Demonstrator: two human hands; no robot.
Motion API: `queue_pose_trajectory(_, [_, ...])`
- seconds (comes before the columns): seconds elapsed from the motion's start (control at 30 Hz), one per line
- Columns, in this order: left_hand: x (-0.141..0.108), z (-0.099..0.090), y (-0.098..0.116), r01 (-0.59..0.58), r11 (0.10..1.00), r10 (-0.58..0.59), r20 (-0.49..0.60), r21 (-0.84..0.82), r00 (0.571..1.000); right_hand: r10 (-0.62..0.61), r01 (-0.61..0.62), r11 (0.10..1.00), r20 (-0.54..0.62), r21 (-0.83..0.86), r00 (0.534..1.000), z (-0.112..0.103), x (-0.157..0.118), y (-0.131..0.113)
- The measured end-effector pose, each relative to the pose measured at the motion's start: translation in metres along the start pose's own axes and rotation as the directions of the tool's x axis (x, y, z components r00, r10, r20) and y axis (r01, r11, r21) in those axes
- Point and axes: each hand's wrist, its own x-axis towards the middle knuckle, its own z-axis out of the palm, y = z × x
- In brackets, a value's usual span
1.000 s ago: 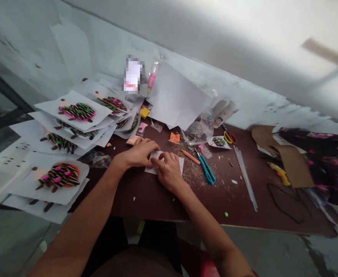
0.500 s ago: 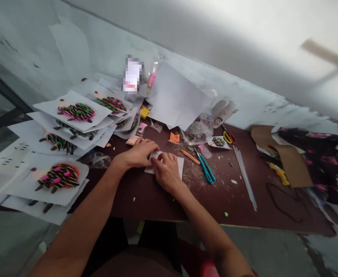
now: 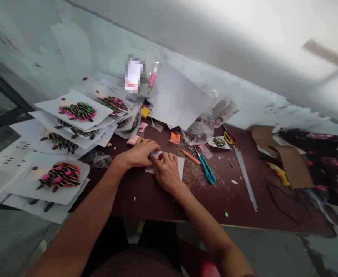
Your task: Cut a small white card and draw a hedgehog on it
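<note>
A small piece of white paper (image 3: pixel 181 164) lies flat on the dark table under both hands. My left hand (image 3: pixel 140 154) rests at its left edge, fingers pressed together and curled inward. Just to the right, over the paper, my right hand (image 3: pixel 167 171) is closed with its fingers bent down. Whatever sits between the fingertips is hidden by the hands. Behind my left hand lies a pale peach lump of clay (image 3: pixel 133 140). Teal-handled cutters (image 3: pixel 207 168) and an orange tool (image 3: pixel 190 156) lie right of the paper.
Stacked sheets bearing clay hedgehogs (image 3: pixel 59 175) fill the left side. At the back lean white sheets (image 3: pixel 174 96) beside a phone (image 3: pixel 134 75). Scissors (image 3: pixel 230 137), clear sticks (image 3: pixel 245 179), a yellow glue gun (image 3: pixel 280 174) and brown card (image 3: pixel 294 165) lie rightward.
The view has shifted very slightly. Both hands keep the same place and pose over the paper.
</note>
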Motion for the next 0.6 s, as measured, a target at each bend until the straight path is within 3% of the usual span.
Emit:
queue_pose_trajectory(0.3, [0.0000,-0.0034,0.0027,0.025,1.000,-0.025,0.029,0.000,0.999,0.078,-0.075,0.996,-0.054,0.056,0.995,-0.0025,-0.0040,0.0080])
queue_pose_trajectory(0.6, [0.0001,-0.0007,0.0008,0.010,1.000,-0.010,0.016,-0.012,1.000,0.019,-0.019,1.000,-0.012,0.024,1.000,-0.0013,-0.0021,0.0041])
